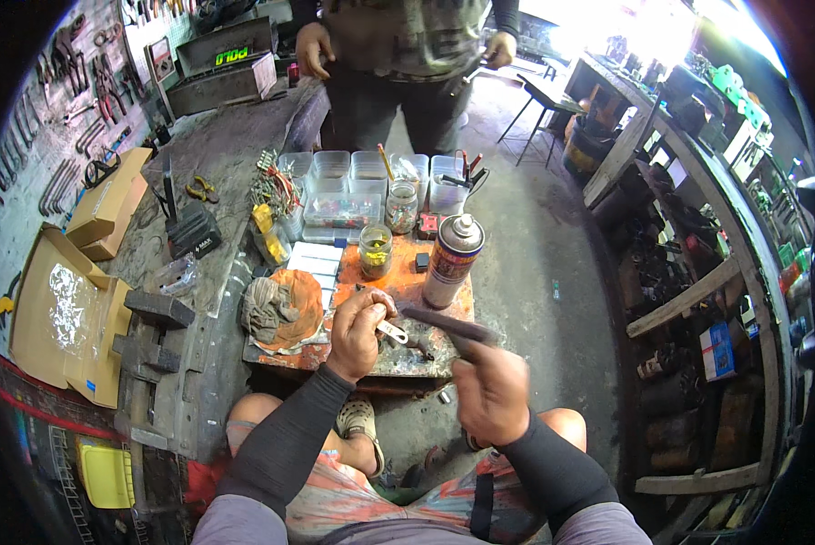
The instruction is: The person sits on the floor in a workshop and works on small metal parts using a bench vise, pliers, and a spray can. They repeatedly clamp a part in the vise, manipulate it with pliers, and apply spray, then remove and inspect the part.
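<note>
My left hand (357, 334) is closed on a small pale metal tab with a round hole (393, 332), held above the stained orange work board (348, 275). The rest of that piece is hidden in my fingers. My right hand (492, 392) grips a long, dark, flat tool (448, 324); its kind is blurred. The tool's far end reaches left to just beside the tab; I cannot tell if they touch. Beyond my hands stand a spray can (455, 259) and a glass jar with yellow bits (375, 252). A crumpled grey rag (267, 309) lies left of my left hand.
Clear plastic bins (332, 171) line the board's far edge. Across from me stands a person (398, 64), a shiny tool in one hand. To the left are a bench vise (158, 313) and cardboard boxes (62, 318); to the right, a wooden shelf rack (685, 295).
</note>
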`<state>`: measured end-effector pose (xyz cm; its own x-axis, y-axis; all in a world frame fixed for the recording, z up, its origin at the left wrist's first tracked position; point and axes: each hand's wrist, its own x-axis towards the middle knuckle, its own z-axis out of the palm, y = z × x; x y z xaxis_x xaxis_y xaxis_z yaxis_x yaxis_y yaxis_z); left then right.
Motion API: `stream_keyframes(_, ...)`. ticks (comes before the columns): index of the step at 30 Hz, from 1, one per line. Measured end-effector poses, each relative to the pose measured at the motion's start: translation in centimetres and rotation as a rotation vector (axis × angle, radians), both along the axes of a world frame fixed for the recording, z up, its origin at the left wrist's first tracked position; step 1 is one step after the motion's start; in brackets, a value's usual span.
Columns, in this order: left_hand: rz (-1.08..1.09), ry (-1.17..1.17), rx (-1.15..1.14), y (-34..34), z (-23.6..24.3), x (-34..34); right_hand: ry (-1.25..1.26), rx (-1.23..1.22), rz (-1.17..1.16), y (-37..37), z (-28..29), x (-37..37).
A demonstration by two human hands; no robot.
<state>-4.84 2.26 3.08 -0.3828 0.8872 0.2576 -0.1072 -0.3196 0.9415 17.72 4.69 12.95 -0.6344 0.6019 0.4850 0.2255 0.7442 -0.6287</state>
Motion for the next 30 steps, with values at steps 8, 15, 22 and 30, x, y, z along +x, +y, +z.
stream_keyframes(8,0.008,-0.027,-0.07,0.0,0.5,-0.1,-0.169,0.017,-0.01,0.6,-0.8,-1.0)
stream_keyframes(15,0.007,-0.038,-0.06,-0.8,0.1,0.0,0.295,0.068,-0.022,-0.6,1.2,0.1)
stream_keyframes(22,0.001,-0.03,0.009,-0.1,-0.2,-0.7,-0.066,0.024,-0.024,0.4,-0.4,-0.9)
stream_keyframes(30,-0.007,-0.076,-0.051,-0.5,0.2,0.2,0.118,0.082,-0.044,-0.4,0.6,0.5)
